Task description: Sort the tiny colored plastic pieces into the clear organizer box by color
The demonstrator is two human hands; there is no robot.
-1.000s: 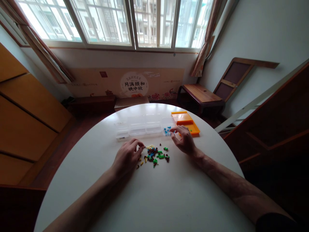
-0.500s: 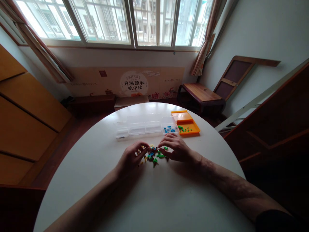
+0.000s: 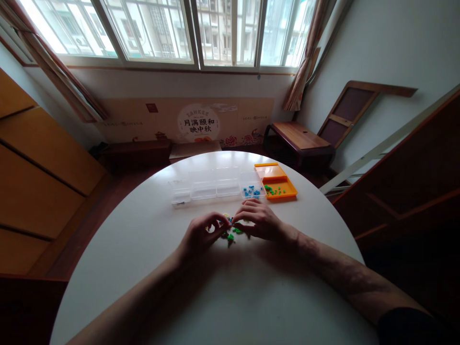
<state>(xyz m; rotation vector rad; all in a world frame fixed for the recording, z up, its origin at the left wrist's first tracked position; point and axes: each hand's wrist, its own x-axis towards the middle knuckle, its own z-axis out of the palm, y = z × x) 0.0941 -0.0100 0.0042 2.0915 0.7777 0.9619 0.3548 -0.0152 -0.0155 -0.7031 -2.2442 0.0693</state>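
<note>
A small pile of tiny coloured bricks lies on the round white table. My left hand and my right hand both rest over the pile, fingertips meeting above it and hiding most of it. Whether either hand pinches a brick is too small to tell. Behind the pile stands a row of clear plastic compartments; the rightmost holds blue bricks. An orange tray beside it holds green bricks.
A low wooden bench and a leaning wooden frame stand at the right wall. Wooden cabinets line the left. Windows fill the far wall above a printed board.
My right hand came back from the blue compartment to the pile. My left hand slid right, so both hands now meet over the bricks.
</note>
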